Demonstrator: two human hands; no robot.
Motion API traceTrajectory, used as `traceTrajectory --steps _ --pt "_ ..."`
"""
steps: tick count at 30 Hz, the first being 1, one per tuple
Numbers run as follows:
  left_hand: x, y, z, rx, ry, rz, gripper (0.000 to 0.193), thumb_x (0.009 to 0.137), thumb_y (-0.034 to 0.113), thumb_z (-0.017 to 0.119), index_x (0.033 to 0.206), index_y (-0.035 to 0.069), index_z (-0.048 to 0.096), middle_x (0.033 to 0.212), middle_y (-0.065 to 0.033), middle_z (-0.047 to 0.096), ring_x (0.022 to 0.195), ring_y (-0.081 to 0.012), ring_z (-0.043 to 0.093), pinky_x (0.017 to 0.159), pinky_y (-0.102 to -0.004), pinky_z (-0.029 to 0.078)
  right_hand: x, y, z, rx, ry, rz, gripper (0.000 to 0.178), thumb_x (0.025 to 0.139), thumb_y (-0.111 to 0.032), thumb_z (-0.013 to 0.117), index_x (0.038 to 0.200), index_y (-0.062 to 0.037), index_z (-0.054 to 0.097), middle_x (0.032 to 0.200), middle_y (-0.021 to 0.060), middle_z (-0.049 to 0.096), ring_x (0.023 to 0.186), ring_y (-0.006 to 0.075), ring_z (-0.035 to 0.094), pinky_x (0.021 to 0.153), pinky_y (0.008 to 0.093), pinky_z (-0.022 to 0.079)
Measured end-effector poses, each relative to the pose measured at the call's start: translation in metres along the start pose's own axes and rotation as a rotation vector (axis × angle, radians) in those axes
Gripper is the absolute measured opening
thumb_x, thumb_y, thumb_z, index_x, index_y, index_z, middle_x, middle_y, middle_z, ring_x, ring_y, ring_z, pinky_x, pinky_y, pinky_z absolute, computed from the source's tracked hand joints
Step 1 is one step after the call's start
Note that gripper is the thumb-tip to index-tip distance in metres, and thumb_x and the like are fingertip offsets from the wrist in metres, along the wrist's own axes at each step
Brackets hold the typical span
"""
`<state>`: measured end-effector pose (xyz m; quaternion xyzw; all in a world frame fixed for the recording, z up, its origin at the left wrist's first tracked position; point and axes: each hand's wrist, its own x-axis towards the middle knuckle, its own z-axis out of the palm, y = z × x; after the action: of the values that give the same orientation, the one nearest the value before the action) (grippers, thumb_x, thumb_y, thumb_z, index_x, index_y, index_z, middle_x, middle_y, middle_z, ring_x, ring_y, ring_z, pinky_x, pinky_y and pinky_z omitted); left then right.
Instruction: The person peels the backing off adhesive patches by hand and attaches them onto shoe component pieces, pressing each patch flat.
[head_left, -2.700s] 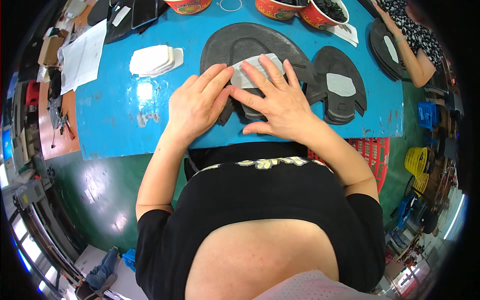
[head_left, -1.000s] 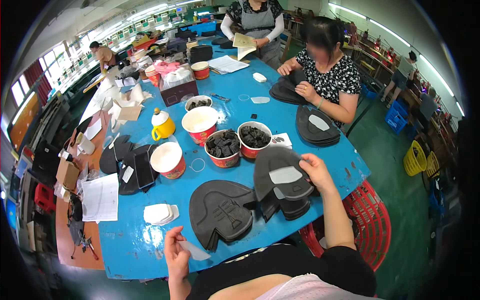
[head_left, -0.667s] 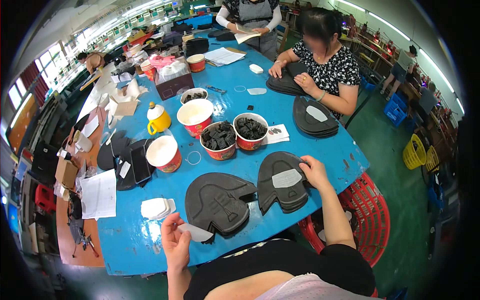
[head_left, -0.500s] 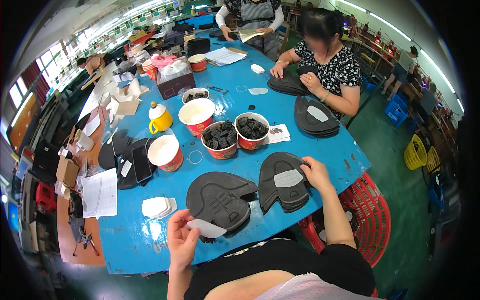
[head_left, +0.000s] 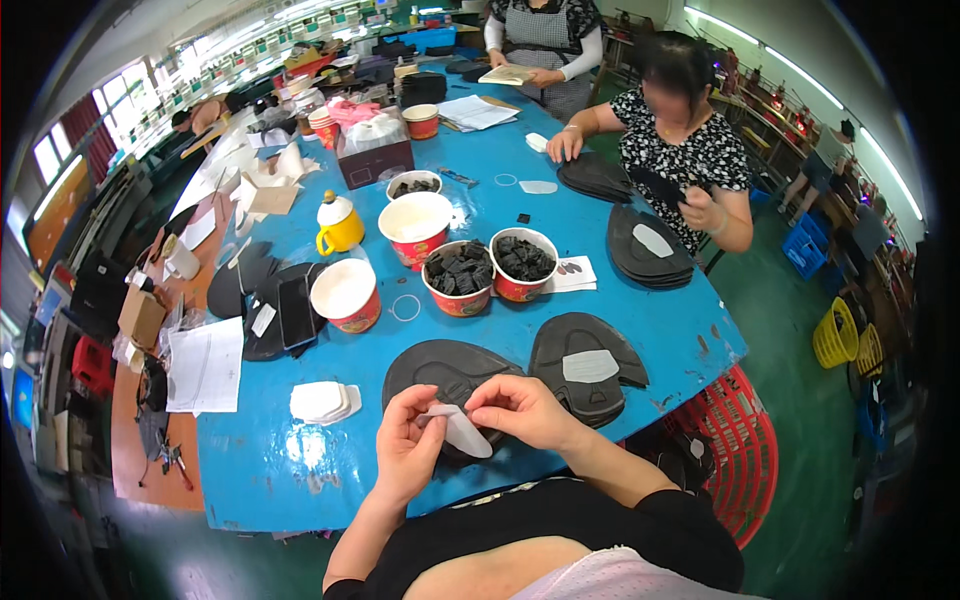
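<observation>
Left hand (head_left: 410,450) and right hand (head_left: 522,410) pinched a white patch (head_left: 467,437) over a black cutout (head_left: 440,365) on a table (head_left: 255,470).

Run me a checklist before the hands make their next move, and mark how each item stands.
1. Loose white patch held by the left hand: ok, it is between the fingers and thumb.
2. Right hand gripping that patch too: cannot tell; its fingertips are close to the patch's upper edge.
3. Left stack of dark pieces in full view: not ok, the hands and patch cover part of it.
4. Right stack of dark pieces topped with a light patch: ok.
5. Spare white patches on the table: ok, piled left of the hands.
</observation>
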<state>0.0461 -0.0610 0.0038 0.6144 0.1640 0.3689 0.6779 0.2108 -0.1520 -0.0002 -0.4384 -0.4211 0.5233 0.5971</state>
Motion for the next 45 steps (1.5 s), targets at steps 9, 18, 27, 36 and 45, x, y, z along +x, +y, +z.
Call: traceTrajectory --steps 9,18,27,36,45 --pt "-0.007 -0.005 -0.021 0.039 0.034 0.058 0.041 0.082 -0.01 0.048 0.12 0.003 0.042 0.102 -0.0038 0.043 0.089 -0.0065 0.046 0.076 -0.0186 0.041 0.013 0.012 0.0 0.166 0.008 0.095 0.018 0.084 -0.007 0.06 0.1 -0.0024 0.054 0.086 0.0022 0.059 0.078 0.0084 0.056 0.07 0.0217 0.046" --pt "-0.009 -0.012 -0.019 0.032 0.114 0.071 0.041 0.081 -0.011 0.048 0.12 0.002 0.042 0.104 -0.0041 0.043 0.093 -0.0073 0.044 0.081 -0.0196 0.039 0.013 0.01 -0.002 0.132 0.032 0.133 0.014 0.082 -0.005 0.061 0.094 -0.0025 0.056 0.083 0.0024 0.059 0.074 0.0084 0.057 0.068 0.0215 0.047" --pt "-0.011 -0.014 -0.023 0.091 0.113 0.072 0.039 0.083 -0.01 0.047 0.12 0.002 0.042 0.099 -0.0029 0.043 0.09 -0.0072 0.043 0.081 -0.0197 0.038 0.019 0.004 -0.004 0.059 0.022 0.147 0.013 0.081 -0.003 0.06 0.094 -0.0021 0.056 0.082 0.0022 0.06 0.073 0.0072 0.057 0.066 0.02 0.047" --pt "-0.003 0.01 -0.019 0.952 0.37 0.615 0.041 0.073 -0.01 0.057 0.112 0.001 0.048 0.114 -0.0131 0.047 0.099 -0.0205 0.051 0.084 -0.027 0.041 0.028 0.0 0.012 -0.025 0.261 -0.113 0.015 0.08 0.0 0.06 0.088 -0.0045 0.049 0.079 -0.0003 0.056 0.069 0.0034 0.053 0.061 0.0168 0.043" --pt "0.001 -0.005 -0.005 0.664 0.055 0.565 0.045 0.065 0.0 0.072 0.107 -0.001 0.057 0.107 -0.0148 0.057 0.095 -0.0288 0.057 0.08 -0.034 0.047 0.031 0.01 0.04 -0.068 0.248 -0.256 0.022 0.082 0.007 0.053 0.088 -0.0076 0.038 0.086 0.0037 0.051 0.071 0.0053 0.049 0.06 0.0189 0.043"
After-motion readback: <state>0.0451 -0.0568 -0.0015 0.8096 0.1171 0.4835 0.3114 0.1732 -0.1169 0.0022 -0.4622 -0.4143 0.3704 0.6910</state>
